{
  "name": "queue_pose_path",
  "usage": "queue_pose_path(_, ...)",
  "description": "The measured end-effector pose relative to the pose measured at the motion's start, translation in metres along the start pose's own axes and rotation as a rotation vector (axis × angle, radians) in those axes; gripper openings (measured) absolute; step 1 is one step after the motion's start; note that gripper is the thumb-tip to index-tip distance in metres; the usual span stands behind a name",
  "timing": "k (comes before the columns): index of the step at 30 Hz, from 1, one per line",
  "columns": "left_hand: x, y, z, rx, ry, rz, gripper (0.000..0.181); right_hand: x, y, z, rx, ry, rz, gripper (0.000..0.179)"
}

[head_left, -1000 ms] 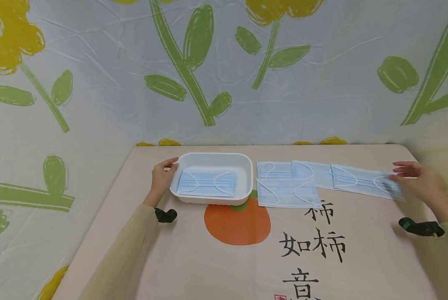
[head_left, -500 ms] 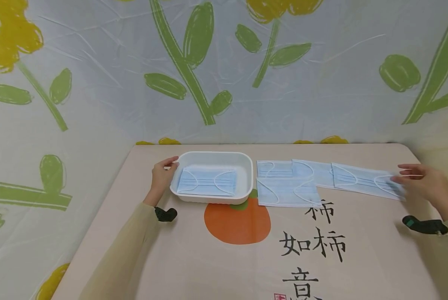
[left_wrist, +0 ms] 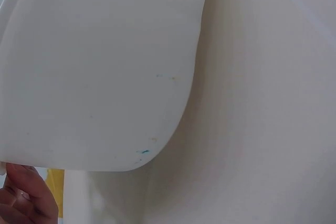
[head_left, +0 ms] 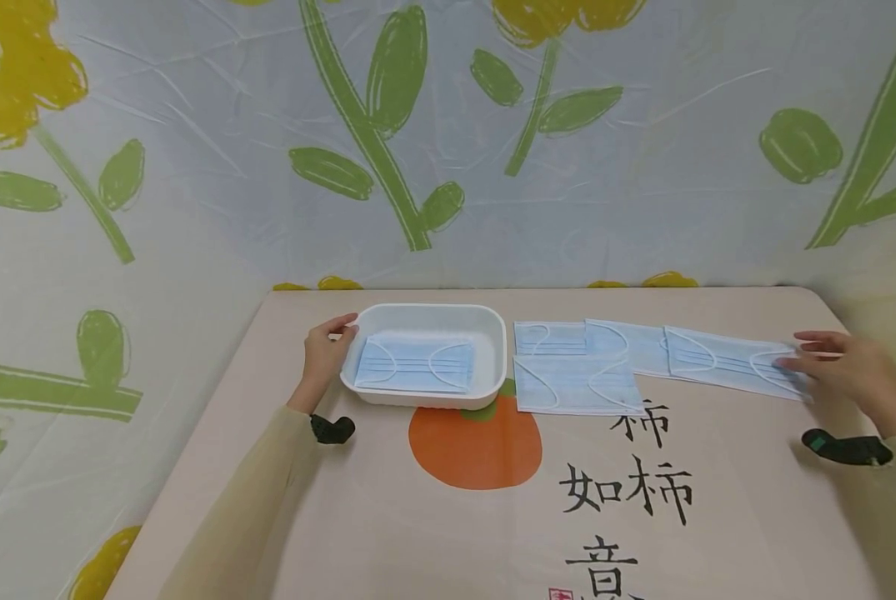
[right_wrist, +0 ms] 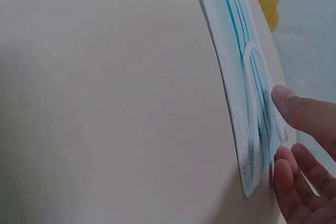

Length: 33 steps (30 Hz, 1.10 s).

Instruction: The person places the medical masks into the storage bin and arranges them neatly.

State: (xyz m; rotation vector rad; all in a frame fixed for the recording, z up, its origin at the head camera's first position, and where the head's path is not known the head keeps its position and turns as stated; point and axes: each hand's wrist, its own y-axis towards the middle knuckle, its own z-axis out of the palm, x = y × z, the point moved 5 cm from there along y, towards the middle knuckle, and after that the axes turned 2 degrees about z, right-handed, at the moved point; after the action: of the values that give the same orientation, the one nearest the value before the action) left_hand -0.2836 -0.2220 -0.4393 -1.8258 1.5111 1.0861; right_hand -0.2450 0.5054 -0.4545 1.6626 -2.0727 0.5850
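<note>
Left hand [head_left: 322, 360] pinching tray [head_left: 417, 400], right hand [head_left: 856, 373] spread at end mask [head_left: 728, 363], overlapping masks [head_left: 575, 387] between, orange print [head_left: 476, 450] nearby

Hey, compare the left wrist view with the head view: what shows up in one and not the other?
Only the left wrist view shows the small blue mark on the tray's side.

Only the head view shows the right hand, the blue pleated face masks to the right of the tray, the orange persimmon print and the black Chinese characters.

Both show the white plastic tray, the left hand at its edge and the pale tabletop.
</note>
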Motion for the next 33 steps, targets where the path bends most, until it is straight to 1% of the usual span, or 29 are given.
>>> queue_pose_path(3,0.000,0.001,0.001,0.006,0.000,-0.007,0.031,-0.001,-0.001,0.001,0.016,0.008,0.025,0.071)
queue_pose_path(8,0.000,0.000,0.002,0.012,0.000,-0.005,0.031,-0.009,0.001,0.004,0.036,0.038,0.036,0.077)
queue_pose_path(13,-0.001,-0.001,0.001,0.000,0.005,0.004,0.030,-0.016,0.006,0.007,0.069,0.020,0.049,0.079)
queue_pose_path(18,0.000,0.000,0.002,-0.004,0.012,0.007,0.030,-0.019,0.009,0.009,0.071,0.017,0.055,0.079)
queue_pose_path(25,0.001,0.002,0.002,-0.002,0.007,0.012,0.030,-0.019,0.007,0.007,0.068,0.058,0.041,0.073)
queue_pose_path(27,0.001,0.002,0.002,-0.002,0.004,0.017,0.030,-0.019,0.008,0.008,0.071,0.062,0.042,0.075)
queue_pose_path(33,0.001,0.001,0.000,-0.001,0.000,0.018,0.030,-0.016,0.009,0.009,0.073,0.036,0.028,0.066)
